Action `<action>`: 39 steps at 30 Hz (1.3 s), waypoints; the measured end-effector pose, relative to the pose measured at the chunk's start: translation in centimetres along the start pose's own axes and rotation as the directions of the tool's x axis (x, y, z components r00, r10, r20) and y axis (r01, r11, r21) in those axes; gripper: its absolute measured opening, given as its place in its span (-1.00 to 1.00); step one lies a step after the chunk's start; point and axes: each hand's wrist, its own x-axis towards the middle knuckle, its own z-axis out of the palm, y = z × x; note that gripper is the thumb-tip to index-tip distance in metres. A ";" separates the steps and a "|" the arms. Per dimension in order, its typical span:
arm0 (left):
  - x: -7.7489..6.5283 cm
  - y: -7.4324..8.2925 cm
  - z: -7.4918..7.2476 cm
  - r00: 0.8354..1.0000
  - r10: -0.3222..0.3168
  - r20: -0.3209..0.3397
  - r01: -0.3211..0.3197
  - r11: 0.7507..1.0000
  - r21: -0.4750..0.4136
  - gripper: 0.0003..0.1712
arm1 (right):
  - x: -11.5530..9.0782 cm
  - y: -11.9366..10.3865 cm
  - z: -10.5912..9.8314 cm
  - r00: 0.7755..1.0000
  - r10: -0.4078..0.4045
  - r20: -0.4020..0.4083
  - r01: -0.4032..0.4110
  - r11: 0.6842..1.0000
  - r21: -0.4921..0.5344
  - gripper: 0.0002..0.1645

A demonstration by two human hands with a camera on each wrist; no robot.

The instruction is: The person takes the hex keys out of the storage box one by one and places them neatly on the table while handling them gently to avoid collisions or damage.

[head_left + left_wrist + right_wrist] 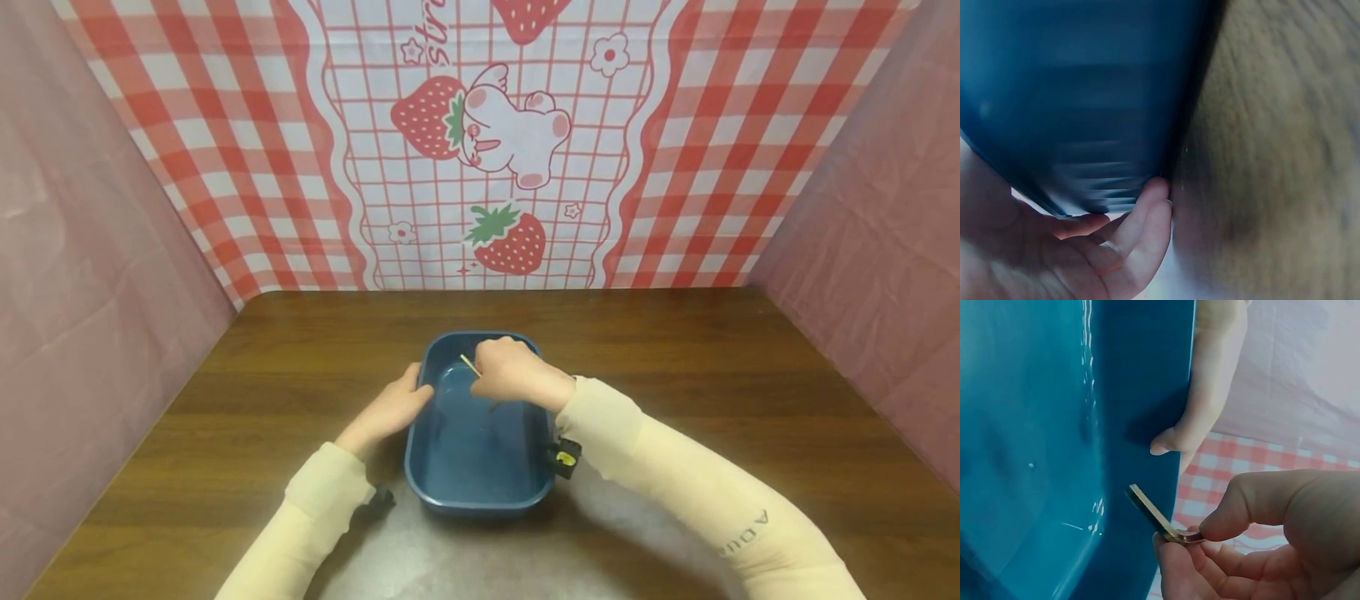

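Note:
A deep blue rectangular basin [480, 483] with rounded corners stands on the table. My left hand [393, 407] grips its left wall, the thumb over the rim and the other fingers [1141, 244] against the outside. Over the far right part of the basin, my right hand [517, 372] pinches a small brass-coloured hex key [1152, 509] between thumb and fingertips. The hex key's bent end sits in the fingers and its straight arm slants out over the basin. Glints and small drops show on the basin's inner surface in the right wrist view.
The brown wooden table [300, 350] reaches back to a red-and-white checked cloth [255, 142] with strawberries. Pink cloths [97, 275] hang at both sides. A small black wrist camera [566, 458] on the right sleeve is close to the basin's right side.

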 end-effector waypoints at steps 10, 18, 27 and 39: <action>0.1 -0.1 0.1 1.000 -0.011 -0.008 0.011 1.000 0.008 -0.42 | -2.1 1.8 -1.1 0.994 -0.011 -0.112 0.021 0.996 0.089 -0.84; 0.1 0.0 0.1 1.000 -0.014 -0.010 0.014 1.000 0.008 -0.42 | -3.7 4.4 -2.0 0.985 0.067 -0.158 -0.036 0.981 0.189 -0.86; 0.1 -0.1 0.1 1.000 -0.014 -0.009 0.014 1.000 0.006 -0.43 | -5.6 7.3 -2.2 0.979 0.115 -0.169 -0.079 0.976 0.201 -0.87; 0.0 0.2 0.0 0.999 -0.032 0.003 0.032 0.999 -0.017 -0.41 | -7.7 10.8 -1.7 0.977 0.161 -0.141 -0.130 0.970 0.207 -0.87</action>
